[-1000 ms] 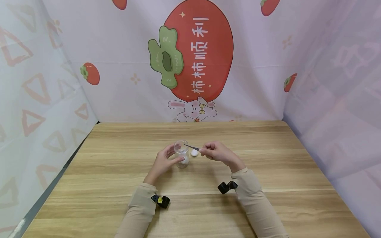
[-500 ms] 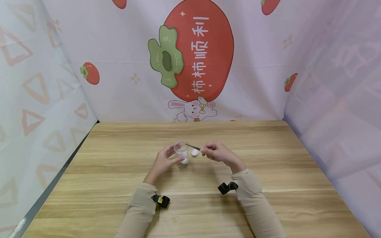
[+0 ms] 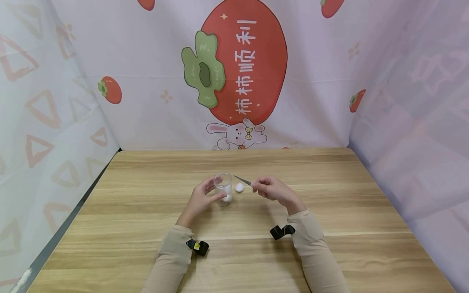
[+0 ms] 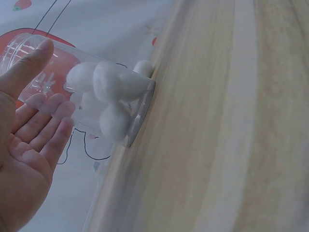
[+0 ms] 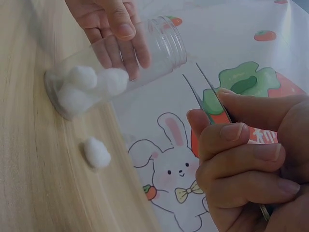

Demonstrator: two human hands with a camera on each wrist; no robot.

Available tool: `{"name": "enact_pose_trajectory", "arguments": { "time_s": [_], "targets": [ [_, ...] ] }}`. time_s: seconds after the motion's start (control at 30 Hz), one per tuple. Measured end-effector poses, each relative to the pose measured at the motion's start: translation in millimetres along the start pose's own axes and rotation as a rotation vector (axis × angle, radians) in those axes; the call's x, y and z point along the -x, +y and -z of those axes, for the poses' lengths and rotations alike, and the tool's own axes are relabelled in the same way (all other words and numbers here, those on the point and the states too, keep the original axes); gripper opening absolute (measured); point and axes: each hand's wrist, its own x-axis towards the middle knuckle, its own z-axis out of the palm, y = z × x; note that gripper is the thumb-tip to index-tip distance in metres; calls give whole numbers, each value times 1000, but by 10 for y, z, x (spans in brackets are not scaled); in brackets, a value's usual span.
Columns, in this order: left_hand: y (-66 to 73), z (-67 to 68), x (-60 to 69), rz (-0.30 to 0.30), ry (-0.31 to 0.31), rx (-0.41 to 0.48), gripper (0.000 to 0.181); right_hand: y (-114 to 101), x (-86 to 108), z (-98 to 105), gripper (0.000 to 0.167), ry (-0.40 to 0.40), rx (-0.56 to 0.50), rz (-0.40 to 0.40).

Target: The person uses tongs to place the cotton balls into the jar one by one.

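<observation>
A clear jar [image 3: 224, 187] stands upright and uncovered on the wooden table, with several white cotton balls [image 5: 79, 77] at its bottom. My left hand [image 3: 202, 198] steadies it, thumb on one side and fingers on the other. Tweezers [image 3: 242, 180] are pinched in my right hand [image 3: 274, 190], just right of the jar's mouth. Their two tips are spread apart with nothing between them, as the right wrist view shows. One loose cotton ball [image 3: 239, 187] lies on the table beside the jar, below the tweezers.
The wooden table [image 3: 234, 256] reaches back to a printed cloth backdrop [image 3: 311, 114] with a large persimmon and a rabbit. Cloth walls also close in the left and right sides. A black wrist camera [image 3: 200, 248] sits on the left sleeve, another black camera [image 3: 277, 232] on the right.
The tweezers have moved right with my right hand, from over the jar's rim to clear of it. My left hand and the jar have stayed in place.
</observation>
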Motion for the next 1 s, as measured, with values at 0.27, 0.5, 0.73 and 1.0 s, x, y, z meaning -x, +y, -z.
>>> {"name": "enact_pose_trajectory", "arguments": {
  "time_s": [0.27,0.5,0.73,1.0],
  "targets": [
    [18,-5,-5,3,-6,-13,60,89,-4,54,37,3,-4,-34],
    [17,-1,-7,9,-10,-13,61,177,-16,80,38,10,2,-92],
    [7,13,-8,12,-5,-12,63,274,-55,107,34,-2,4,-121],
    [6,8,-1,36,-2,-6,64,346,-79,80,35,-4,37,-163]
  ]
}}
